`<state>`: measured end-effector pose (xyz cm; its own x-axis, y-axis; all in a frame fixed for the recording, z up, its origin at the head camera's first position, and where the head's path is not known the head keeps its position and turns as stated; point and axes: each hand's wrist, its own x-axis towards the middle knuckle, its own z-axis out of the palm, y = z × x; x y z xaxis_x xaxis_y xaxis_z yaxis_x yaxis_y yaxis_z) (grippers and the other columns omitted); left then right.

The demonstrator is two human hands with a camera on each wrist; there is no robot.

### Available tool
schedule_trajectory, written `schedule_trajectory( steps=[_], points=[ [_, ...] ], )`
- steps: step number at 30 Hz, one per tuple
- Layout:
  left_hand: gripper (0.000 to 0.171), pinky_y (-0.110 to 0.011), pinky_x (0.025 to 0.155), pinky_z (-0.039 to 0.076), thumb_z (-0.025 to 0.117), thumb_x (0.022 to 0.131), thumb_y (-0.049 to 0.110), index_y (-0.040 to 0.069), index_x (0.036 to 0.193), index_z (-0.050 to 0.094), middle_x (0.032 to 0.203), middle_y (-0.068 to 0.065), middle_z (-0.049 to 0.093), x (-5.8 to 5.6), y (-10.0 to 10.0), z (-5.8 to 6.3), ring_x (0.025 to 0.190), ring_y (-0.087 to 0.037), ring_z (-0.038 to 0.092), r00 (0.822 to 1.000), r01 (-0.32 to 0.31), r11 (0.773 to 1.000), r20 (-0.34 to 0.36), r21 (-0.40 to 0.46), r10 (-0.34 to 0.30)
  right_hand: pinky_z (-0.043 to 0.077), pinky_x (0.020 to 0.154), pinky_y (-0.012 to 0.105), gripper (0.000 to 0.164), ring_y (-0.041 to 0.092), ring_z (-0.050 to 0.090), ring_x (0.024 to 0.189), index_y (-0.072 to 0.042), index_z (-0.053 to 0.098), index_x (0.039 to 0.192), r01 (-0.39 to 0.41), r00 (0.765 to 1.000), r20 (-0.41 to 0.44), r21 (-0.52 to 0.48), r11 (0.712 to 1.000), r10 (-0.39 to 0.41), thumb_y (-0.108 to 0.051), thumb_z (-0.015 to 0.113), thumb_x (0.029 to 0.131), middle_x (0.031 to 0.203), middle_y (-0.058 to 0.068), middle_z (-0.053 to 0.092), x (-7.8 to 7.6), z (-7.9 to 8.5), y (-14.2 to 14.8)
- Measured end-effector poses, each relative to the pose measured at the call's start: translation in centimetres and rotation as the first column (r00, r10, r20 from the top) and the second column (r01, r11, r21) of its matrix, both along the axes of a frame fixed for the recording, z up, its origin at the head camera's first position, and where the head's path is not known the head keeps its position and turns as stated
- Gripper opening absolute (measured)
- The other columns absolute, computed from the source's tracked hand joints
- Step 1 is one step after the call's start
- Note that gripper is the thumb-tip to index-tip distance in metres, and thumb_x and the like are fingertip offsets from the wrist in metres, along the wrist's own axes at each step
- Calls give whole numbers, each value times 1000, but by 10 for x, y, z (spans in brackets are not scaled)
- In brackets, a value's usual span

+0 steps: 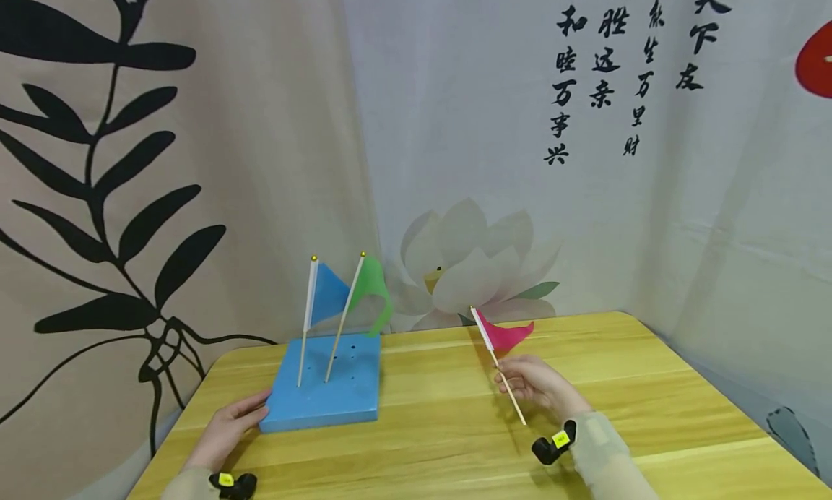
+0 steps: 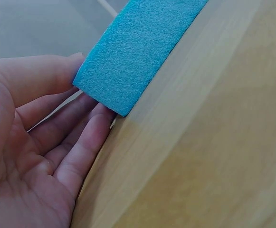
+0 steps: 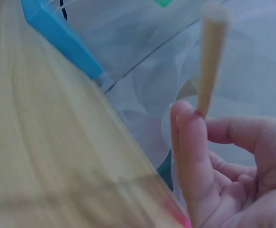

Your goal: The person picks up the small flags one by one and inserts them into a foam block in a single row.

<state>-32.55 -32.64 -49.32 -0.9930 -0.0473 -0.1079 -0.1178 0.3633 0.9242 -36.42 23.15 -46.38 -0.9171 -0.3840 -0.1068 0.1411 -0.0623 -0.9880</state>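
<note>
A blue foam board [image 1: 325, 406] lies on the table, with a blue flag [image 1: 327, 298] and a green flag [image 1: 370, 283] standing in it on thin wooden sticks. At its left edge my left hand [image 1: 227, 424] touches the board. The left wrist view shows the thumb [image 2: 57, 73] at the board's upper corner and the other fingers against its side, low by the tabletop. Right of the board, my right hand [image 1: 539, 384] pinches the stick of a pink flag [image 1: 507, 334], tilted with its pennant up. Close in the right wrist view is the stick's bare lower end [image 3: 212, 57].
Several small holes [image 1: 353, 358] dot the board's top around the sticks. The wooden table [image 1: 442, 442] reaches back to a printed curtain [image 1: 455, 124] with a plant, a lotus and black writing. The table's right edge slants toward me.
</note>
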Motion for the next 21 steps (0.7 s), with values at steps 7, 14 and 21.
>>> schedule_trajectory(
  steps=[7,14,21],
  points=[
    [66,-54,104,39,60,97,36,-4,145,40,150,-28,32,2,1,1,134,-45,33,1000,1,1000,2,-9,-1,57,59,22,19,15,67,74,-1,58,115,41,999,-31,-34,999,-42,-7,47,100,87,6,65,6,21,-9],
    [62,-54,106,37,58,98,32,-6,144,40,149,-27,34,2,1,1,135,-45,33,1000,7,1000,-13,-17,-7,59,60,27,21,17,68,76,-1,58,117,66,991,-109,-46,997,-71,-11,53,99,89,6,64,14,46,-14],
    [65,-53,103,41,60,97,34,-5,145,40,149,-27,34,3,2,3,133,-44,35,1000,-5,1000,-1,-6,5,60,62,31,18,21,68,77,-2,57,115,90,974,-199,-82,993,-105,-9,53,99,91,9,62,20,73,-17]
  ],
)
